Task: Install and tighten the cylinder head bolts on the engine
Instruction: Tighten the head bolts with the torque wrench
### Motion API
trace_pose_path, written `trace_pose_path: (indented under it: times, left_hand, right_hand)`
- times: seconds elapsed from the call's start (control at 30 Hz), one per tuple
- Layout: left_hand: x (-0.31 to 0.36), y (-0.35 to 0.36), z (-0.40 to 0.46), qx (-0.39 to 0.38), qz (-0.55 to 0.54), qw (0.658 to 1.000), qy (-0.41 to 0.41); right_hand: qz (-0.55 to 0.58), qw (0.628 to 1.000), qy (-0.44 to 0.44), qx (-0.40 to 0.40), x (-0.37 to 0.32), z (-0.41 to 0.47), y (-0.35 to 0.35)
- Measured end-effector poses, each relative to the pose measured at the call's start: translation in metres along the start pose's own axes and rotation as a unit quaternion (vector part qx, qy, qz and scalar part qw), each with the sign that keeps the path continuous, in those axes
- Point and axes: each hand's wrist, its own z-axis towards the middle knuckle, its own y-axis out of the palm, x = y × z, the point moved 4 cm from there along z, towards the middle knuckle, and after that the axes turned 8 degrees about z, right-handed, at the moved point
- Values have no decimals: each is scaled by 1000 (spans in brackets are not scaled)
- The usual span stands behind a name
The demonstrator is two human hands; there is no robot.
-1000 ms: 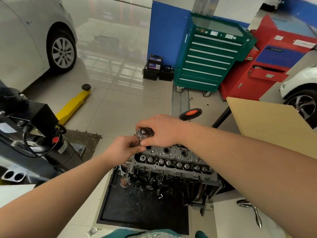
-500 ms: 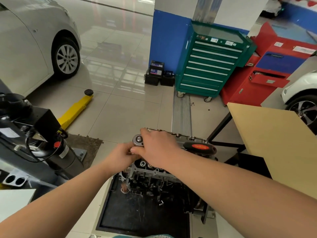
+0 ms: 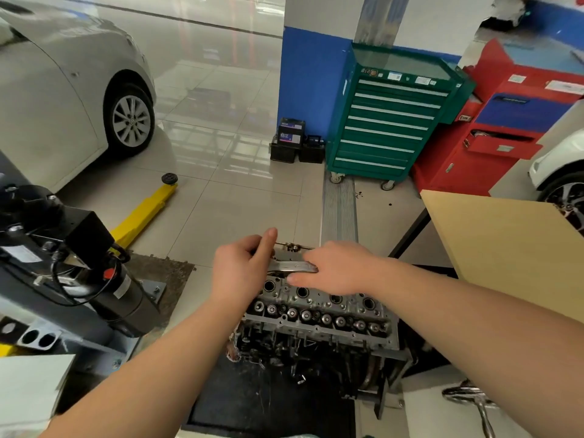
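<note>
A white car [image 3: 57,99] fills the far left, well beyond and to the left of the left hand, and a red cabinet [image 3: 505,128] stands far ahead to the right of the right hand, with a green tool chest [image 3: 388,121] just beside it on castors. A tan table [image 3: 512,248] reaches in from the right, near the right forearm. To the left of the left forearm sits a black lift motor unit [image 3: 72,267], and a yellow lift arm [image 3: 142,213] runs across the tiled floor beyond it. Directly under both hands stands the engine [image 3: 316,324], its cylinder head facing up with a row of round bores and valve springs on the near side, set over a black floor mat [image 3: 268,403]. Two car batteries [image 3: 295,145] rest on the floor far ahead of the hands, against the blue wall. The left hand [image 3: 241,270] is curled over the head end of a metal ratchet wrench [image 3: 292,266], thumb raised; the right hand [image 3: 339,270] wraps round the same wrench's shaft with fingers pointing left, covering the handle. The wrench lies level across the far edge of the cylinder head between the two hands. Whatever bolt lies beneath the wrench head is hidden by the left hand.
</note>
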Motion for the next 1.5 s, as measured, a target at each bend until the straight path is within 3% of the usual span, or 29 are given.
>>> trace_pose_path:
  times: [0.13,0.23,0.43,0.6,0.8,0.87,0.93,1.03,1.1,1.23,1.5]
  left_hand:
    - [-1,13,-2,86,-109,979,-150]
    - [-2,15,7,112,-130,968,-183]
    - [-14,12,25,4,-108,984,-142]
    - [-18,10,27,-80,-143,983,-87]
    - [-9,14,24,-130,-109,985,-42]
    - [0,11,21,-134,-18,991,-1]
    - [13,5,20,-89,175,973,124]
    - [37,14,2,-58,351,865,354]
    - [40,22,-11,-70,364,835,406]
    - [38,10,-14,44,309,854,416]
    - [29,12,-11,104,266,840,461]
  right_hand:
    - [8,1000,5,27,-1,-8,8]
    - [18,998,36,48,-8,-13,9]
    - [172,978,110,45,-27,-27,26]
    - [373,918,129,29,-35,-46,48]
    - [359,930,74,41,-33,-56,44]
    - [429,903,33,-11,-23,-59,44]
    - [468,879,4,-92,-12,-59,43]
    - [501,850,15,-161,-3,-58,51]
    - [548,819,27,-168,0,-59,60]
    - [612,778,17,-142,0,-63,70]
    - [610,789,28,-69,-9,-73,66]
